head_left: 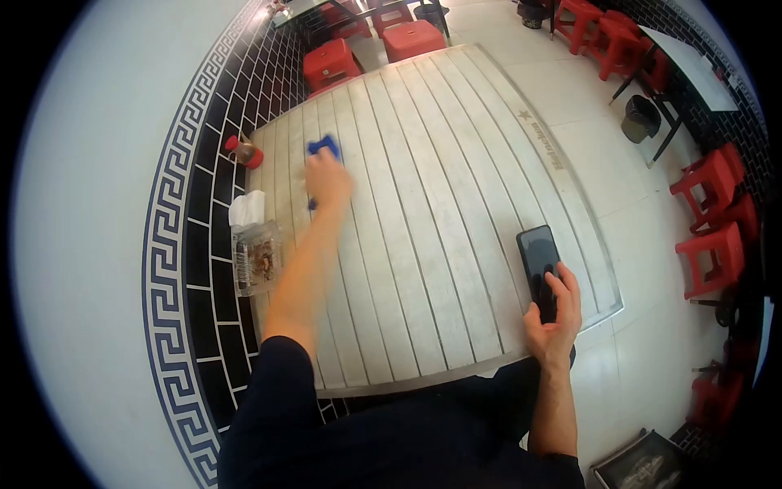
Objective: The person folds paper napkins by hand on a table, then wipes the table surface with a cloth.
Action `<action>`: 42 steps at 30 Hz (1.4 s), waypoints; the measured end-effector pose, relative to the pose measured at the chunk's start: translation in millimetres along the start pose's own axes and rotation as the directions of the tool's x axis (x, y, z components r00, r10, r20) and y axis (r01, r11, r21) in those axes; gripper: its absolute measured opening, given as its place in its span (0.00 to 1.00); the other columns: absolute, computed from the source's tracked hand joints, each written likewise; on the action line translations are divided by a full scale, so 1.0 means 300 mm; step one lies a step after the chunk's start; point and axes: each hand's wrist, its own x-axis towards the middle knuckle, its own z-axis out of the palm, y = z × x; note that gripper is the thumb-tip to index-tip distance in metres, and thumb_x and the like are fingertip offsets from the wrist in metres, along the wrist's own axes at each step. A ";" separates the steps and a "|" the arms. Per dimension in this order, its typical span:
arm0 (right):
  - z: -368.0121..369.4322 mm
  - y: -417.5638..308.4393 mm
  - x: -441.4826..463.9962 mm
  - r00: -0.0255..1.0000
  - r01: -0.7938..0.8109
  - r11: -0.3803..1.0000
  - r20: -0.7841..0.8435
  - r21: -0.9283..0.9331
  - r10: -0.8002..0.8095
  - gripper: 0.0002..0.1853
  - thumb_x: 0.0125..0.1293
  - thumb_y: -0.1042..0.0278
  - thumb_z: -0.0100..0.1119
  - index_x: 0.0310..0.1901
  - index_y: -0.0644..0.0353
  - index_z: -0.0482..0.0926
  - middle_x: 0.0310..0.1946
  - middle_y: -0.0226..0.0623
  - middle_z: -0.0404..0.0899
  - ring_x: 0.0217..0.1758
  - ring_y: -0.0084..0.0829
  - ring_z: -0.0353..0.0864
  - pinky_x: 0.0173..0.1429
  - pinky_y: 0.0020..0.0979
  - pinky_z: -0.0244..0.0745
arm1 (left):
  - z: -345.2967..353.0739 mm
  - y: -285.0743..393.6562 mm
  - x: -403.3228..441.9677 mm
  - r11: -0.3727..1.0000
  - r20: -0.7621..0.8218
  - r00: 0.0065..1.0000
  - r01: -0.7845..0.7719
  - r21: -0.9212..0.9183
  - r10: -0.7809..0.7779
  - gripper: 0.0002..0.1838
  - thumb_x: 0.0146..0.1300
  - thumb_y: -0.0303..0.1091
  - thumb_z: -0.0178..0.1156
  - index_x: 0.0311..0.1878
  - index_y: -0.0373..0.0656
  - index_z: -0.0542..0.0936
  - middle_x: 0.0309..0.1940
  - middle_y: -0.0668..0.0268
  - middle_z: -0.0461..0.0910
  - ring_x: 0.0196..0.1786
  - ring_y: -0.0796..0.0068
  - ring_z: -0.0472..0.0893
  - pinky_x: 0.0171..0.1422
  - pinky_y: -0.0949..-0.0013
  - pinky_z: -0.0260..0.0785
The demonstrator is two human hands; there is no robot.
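Observation:
My left hand [328, 181] is stretched far over the slatted table [423, 244], its fingers closed on a blue cloth [323, 145] against the tabletop. Motion blurs this hand a little, and it covers the middle of the cloth. By the table's right edge, my right hand [557, 314] grips the lower end of a black smartphone [538, 257]. Its thumb lies along the phone's left side, and the other fingers are at the right side and over the dark screen.
Along the tiled wall stand a red-capped bottle [243, 152], white napkins [247, 209] and a clear plastic container [257, 259] with small items inside. Red stools [414, 39] are beyond the far end. To the right are another table [688, 67], a bin [640, 119] and more stools [714, 259].

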 end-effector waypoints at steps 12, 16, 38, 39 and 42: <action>-0.435 0.024 -0.333 0.901 -0.316 0.170 0.239 0.933 0.362 0.38 0.54 0.68 0.82 0.67 0.74 0.82 0.82 0.59 0.67 0.75 0.52 0.80 0.77 0.47 0.80 | -0.315 0.759 -0.744 0.415 -0.126 0.588 -0.691 -0.592 0.799 0.23 0.68 0.30 0.61 0.66 0.42 0.82 0.53 0.50 0.82 0.58 0.45 0.82 0.62 0.46 0.77; -0.444 0.014 -0.478 0.884 -0.249 0.073 0.196 0.966 0.424 0.34 0.55 0.70 0.80 0.64 0.74 0.84 0.80 0.63 0.69 0.72 0.54 0.83 0.73 0.48 0.84 | -0.429 0.312 -0.835 0.603 -0.083 0.679 -0.695 -0.392 0.729 0.23 0.64 0.27 0.65 0.63 0.43 0.85 0.55 0.54 0.83 0.57 0.48 0.84 0.61 0.46 0.80; -0.656 0.040 -0.820 0.867 -0.056 0.185 -0.044 0.981 0.496 0.37 0.61 0.67 0.76 0.70 0.74 0.79 0.65 0.56 0.84 0.69 0.49 0.85 0.81 0.53 0.74 | -0.380 0.643 -0.493 0.615 -0.268 0.777 -0.619 -0.488 0.570 0.18 0.66 0.25 0.65 0.59 0.37 0.85 0.51 0.49 0.87 0.56 0.43 0.84 0.63 0.47 0.78; -0.652 0.057 -0.830 0.845 -0.066 0.176 -0.039 0.982 0.533 0.37 0.60 0.67 0.76 0.70 0.75 0.78 0.65 0.55 0.85 0.67 0.48 0.86 0.80 0.52 0.75 | -0.323 0.596 -0.403 0.776 -0.104 0.865 -0.489 -0.399 0.492 0.18 0.68 0.27 0.63 0.60 0.37 0.85 0.52 0.48 0.87 0.58 0.42 0.84 0.65 0.46 0.77; -0.655 0.066 -0.820 0.808 -0.080 0.188 -0.046 0.979 0.587 0.38 0.59 0.66 0.76 0.70 0.76 0.78 0.63 0.53 0.85 0.65 0.47 0.87 0.77 0.49 0.77 | -0.134 0.621 -0.220 0.907 0.092 0.940 -0.288 -0.308 0.330 0.16 0.70 0.30 0.60 0.58 0.36 0.85 0.52 0.46 0.87 0.59 0.42 0.84 0.66 0.44 0.77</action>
